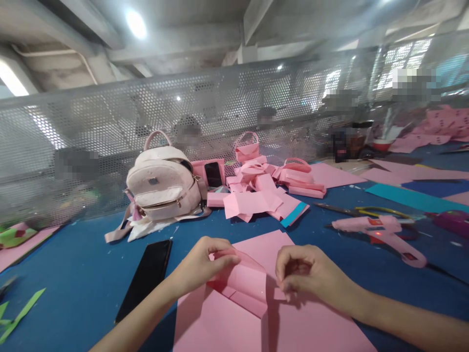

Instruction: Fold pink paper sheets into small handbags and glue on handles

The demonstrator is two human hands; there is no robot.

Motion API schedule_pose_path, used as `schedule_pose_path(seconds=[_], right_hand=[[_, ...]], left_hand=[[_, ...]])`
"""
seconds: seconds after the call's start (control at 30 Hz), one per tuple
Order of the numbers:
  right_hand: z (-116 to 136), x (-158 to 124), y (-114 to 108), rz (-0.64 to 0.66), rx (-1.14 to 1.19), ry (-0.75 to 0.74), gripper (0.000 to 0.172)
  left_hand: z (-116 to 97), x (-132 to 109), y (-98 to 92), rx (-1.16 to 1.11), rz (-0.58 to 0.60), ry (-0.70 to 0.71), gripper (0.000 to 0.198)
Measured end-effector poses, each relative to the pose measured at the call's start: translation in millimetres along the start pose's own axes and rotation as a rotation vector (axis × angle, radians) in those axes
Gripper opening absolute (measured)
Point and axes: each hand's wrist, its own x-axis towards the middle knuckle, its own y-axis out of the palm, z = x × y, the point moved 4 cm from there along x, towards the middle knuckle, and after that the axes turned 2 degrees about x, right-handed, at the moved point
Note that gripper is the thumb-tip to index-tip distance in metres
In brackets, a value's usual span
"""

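Note:
A folded pink paper box stands in front of me, its upper part open toward me. My left hand pinches its upper left edge between thumb and fingers. To the right of the box, my right hand is curled with thumb and fingertips together. Close to those fingertips is a small pink paper tab; whether they grip it is unclear. Beneath the box and both hands lies a large pink sheet on the blue table.
A black phone lies at left, with green paper strips beyond it. Behind are a white backpack and a pile of pink paper pieces. A pink glue gun and scissors lie at right, before a perforated metal screen.

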Motion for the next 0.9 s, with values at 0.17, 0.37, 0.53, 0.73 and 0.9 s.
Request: schedule_pose_path(seconds=[0.17, 0.37, 0.53, 0.73, 0.9], right_hand=[[-2, 1, -1, 0.009, -0.054, 0.039, 0.009], [-3, 1, -6, -0.046, -0.098, 0.097, 0.017], [14, 4, -6, 0.027, -0.327, -0.09, 0.013], [19, 6, 0, -0.028, -0.185, 0.011, 0.028], [25, 10, 6, 0.051, -0.268, 0.055, 0.035]], left_hand=[[-1, 1, 0.8, 0.032, -0.035, -0.026, 0.039], [-1, 0, -0.6, 0.066, -0.065, -0.056, 0.04], [0, 0, -0.1, 0.091, -0.078, -0.072, 0.039], [2, -1, 0.8, 0.111, -0.093, -0.082, 0.038], [0, 0, 1.9, 0.126, -0.098, -0.083, 0.037]])
